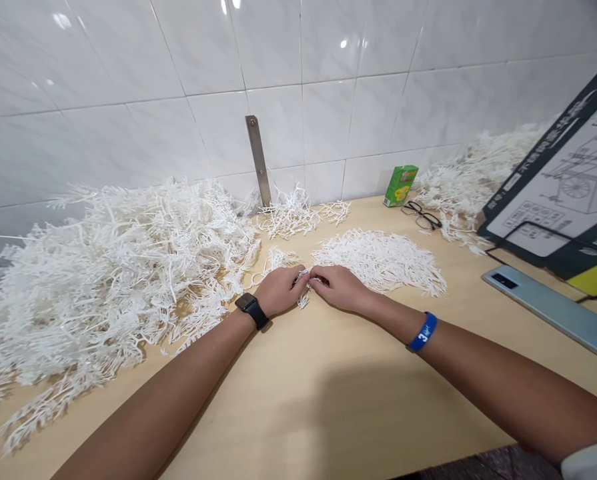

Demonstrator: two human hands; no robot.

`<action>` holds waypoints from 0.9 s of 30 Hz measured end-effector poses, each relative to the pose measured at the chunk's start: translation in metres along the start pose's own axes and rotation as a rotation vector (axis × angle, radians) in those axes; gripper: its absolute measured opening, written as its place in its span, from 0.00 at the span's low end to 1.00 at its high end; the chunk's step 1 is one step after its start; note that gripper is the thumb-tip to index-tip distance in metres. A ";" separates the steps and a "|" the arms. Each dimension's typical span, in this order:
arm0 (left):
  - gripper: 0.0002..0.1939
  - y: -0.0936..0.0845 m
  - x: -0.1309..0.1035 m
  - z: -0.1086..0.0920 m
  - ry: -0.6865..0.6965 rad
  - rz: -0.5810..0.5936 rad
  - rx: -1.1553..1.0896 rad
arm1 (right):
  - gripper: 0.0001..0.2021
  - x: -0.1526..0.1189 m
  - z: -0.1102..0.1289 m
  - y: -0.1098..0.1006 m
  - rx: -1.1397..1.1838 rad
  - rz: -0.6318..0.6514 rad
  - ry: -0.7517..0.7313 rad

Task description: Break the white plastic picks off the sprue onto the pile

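Note:
My left hand (279, 291) and my right hand (337, 287) meet above the middle of the table, fingertips almost touching. Between them is a small branched piece of white plastic (303, 298), its thin prongs hanging below the fingers. Both hands are closed, pinching it. Just behind my right hand spreads a low pile of short loose white plastic pieces (378, 260). To the left of my left hand rises a big tangled heap of branched white plastic (128, 267). Thin white stems (291, 217) lie beyond the hands, near the wall.
A metal strip (258, 160) stands against the tiled wall. Toward the right are a green box (401, 187), eyeglasses (421, 215), another white plastic heap (473, 173), a light blue phone (553, 310) and a large dark printed carton (563, 180). The wooden table (258, 407) ends at the lower right.

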State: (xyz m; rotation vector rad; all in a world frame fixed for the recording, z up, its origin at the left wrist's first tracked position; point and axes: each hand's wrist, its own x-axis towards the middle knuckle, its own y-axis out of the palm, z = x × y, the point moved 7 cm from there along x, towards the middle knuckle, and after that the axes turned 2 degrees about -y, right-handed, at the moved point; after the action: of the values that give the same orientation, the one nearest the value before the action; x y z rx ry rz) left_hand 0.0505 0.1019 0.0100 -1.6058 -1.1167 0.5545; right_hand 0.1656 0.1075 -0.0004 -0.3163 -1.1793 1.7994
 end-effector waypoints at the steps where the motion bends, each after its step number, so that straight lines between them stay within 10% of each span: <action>1: 0.18 0.000 0.000 0.000 -0.002 0.001 0.001 | 0.10 0.000 0.000 0.000 -0.001 0.001 0.000; 27: 0.19 -0.001 -0.001 0.000 -0.007 -0.001 0.006 | 0.10 0.000 0.000 -0.001 -0.008 0.010 0.015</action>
State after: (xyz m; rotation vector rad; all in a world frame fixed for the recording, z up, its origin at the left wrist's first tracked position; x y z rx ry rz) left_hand 0.0496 0.1012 0.0104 -1.5991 -1.1203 0.5621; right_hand 0.1660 0.1072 0.0006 -0.3402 -1.1769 1.7983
